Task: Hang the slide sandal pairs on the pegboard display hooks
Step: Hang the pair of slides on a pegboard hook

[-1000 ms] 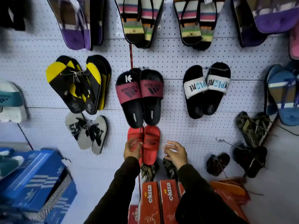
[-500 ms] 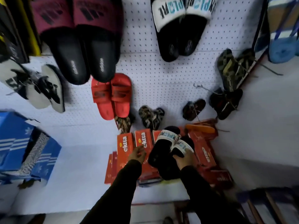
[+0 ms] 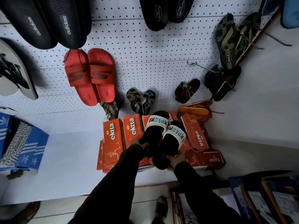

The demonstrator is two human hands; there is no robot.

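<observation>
A pair of black slides with white "EXPLORE" straps [image 3: 163, 136] lies on the orange shoe boxes. My left hand [image 3: 138, 143] grips the heel of the left slide. My right hand [image 3: 176, 158] grips the heel of the right slide. Above them the white pegboard [image 3: 145, 59] carries a red slide pair [image 3: 89, 75], a black adidas pair [image 3: 48, 21] at the top left and another black pair [image 3: 165, 12] at the top. A bare metal hook [image 3: 200, 67] sticks out of the board at the right.
Orange "ekta" boxes [image 3: 113, 139] are stacked on a white shelf [image 3: 64, 159]. Blue adidas boxes [image 3: 24, 146] stand at the left. Small striped sandals [image 3: 140, 101], dark sandals [image 3: 187, 90] and an orange sole [image 3: 194, 110] hang low on the board. Feet show on the floor below.
My view dropped from the hung red pair to the boxes. Both hands left the red slides and took hold of the black EXPLORE pair, the left hand closing on its heel.
</observation>
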